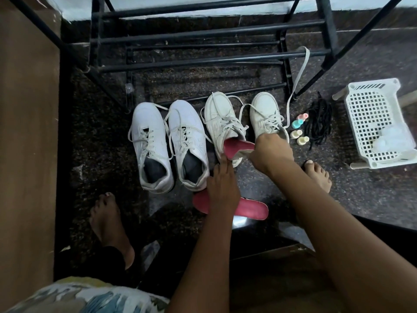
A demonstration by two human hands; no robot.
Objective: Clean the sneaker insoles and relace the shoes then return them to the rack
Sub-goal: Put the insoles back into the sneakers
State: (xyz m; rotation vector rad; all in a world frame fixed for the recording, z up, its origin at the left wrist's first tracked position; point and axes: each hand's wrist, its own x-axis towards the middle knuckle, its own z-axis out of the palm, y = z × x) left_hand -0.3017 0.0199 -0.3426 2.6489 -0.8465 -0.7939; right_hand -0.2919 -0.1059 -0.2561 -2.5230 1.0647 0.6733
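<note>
Two pairs of white sneakers stand on the dark floor below the black shoe rack (pixel 203 32). The left pair (pixel 167 141) has dark insoles inside. In the cream pair, the left shoe (pixel 222 123) has a pink insole (pixel 237 146) sticking half out of its opening. My right hand (pixel 268 152) grips that insole's heel end, in front of the right cream shoe (pixel 264 111). My left hand (pixel 222 184) reaches to the left cream shoe's heel, fingertips touching it. A second pink insole (pixel 252 210) lies flat on the floor under my left wrist.
A loose grey lace (pixel 297 77) hangs from a rack bar. Several small pastel bottles (pixel 297 129) and a bundle of black laces (pixel 318 120) lie right of the shoes. A white plastic basket (pixel 372 118) sits far right. My bare feet (pixel 108 222) rest on the floor; a wooden panel (pixel 24 136) is left.
</note>
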